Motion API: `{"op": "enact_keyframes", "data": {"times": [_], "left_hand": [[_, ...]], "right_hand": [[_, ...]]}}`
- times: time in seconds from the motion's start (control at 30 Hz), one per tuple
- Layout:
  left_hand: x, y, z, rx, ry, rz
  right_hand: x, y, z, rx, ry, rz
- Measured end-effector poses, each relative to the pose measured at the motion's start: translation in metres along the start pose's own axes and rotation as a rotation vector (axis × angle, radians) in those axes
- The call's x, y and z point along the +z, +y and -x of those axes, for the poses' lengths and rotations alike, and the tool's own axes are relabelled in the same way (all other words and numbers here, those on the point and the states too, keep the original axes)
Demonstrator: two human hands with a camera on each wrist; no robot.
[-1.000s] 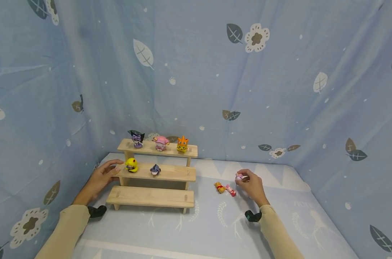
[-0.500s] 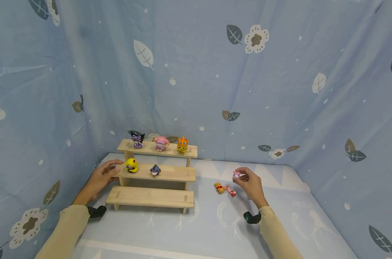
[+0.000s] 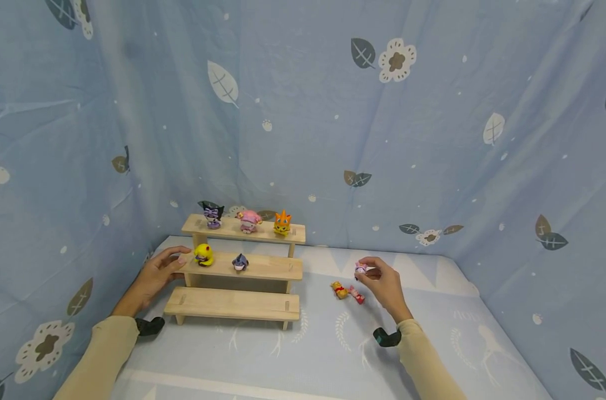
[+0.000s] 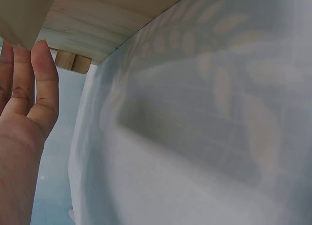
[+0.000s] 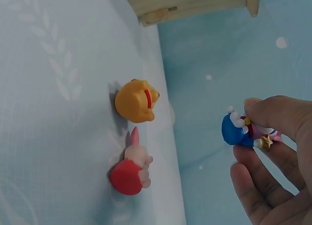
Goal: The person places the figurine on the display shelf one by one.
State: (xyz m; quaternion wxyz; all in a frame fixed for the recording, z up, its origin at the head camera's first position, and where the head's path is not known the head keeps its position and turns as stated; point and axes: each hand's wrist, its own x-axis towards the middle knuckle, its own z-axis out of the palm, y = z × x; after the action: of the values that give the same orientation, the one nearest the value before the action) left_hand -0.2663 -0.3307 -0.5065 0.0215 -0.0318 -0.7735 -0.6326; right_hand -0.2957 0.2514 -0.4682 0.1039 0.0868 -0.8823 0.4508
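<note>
A three-tier wooden display stand (image 3: 233,304) stands left of centre. My left hand (image 3: 159,270) holds the left end of its middle tier; in the left wrist view the fingers (image 4: 45,71) touch the wood. My right hand (image 3: 385,281) pinches a small figurine (image 5: 241,130) between thumb and fingers, above the cloth. It has a blue base, a gold star and pink and white parts. Below and left of that hand lie a yellow bear figurine (image 3: 339,290) with a red band and a pink piglet figurine (image 3: 356,295) in red, both on their sides.
On the top tier are a black-and-purple figurine (image 3: 213,215), a pink one (image 3: 249,221) and an orange-yellow one (image 3: 282,223). The middle tier bears a yellow figurine (image 3: 203,255) and a grey-blue donkey figurine (image 3: 240,263). Patterned blue curtains (image 3: 303,111) hang behind and at both sides.
My right hand has moved a little left and up with the figurine, towards the stand. The left hand and the figurines on the stand and cloth have stayed put.
</note>
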Motion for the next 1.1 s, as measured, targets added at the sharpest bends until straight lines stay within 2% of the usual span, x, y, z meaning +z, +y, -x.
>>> {"op": "enact_keyframes", "data": {"times": [0.4,1.1], "left_hand": [[0.001,0.001,-0.001,-0.003,0.003,-0.003],[0.0,-0.003,-0.001,-0.002,0.008,-0.02]], "right_hand": [[0.007,-0.013,0.0,-0.083,0.003,-0.018],[0.032,-0.039,0.0,-0.137,-0.018,-0.08]]}}
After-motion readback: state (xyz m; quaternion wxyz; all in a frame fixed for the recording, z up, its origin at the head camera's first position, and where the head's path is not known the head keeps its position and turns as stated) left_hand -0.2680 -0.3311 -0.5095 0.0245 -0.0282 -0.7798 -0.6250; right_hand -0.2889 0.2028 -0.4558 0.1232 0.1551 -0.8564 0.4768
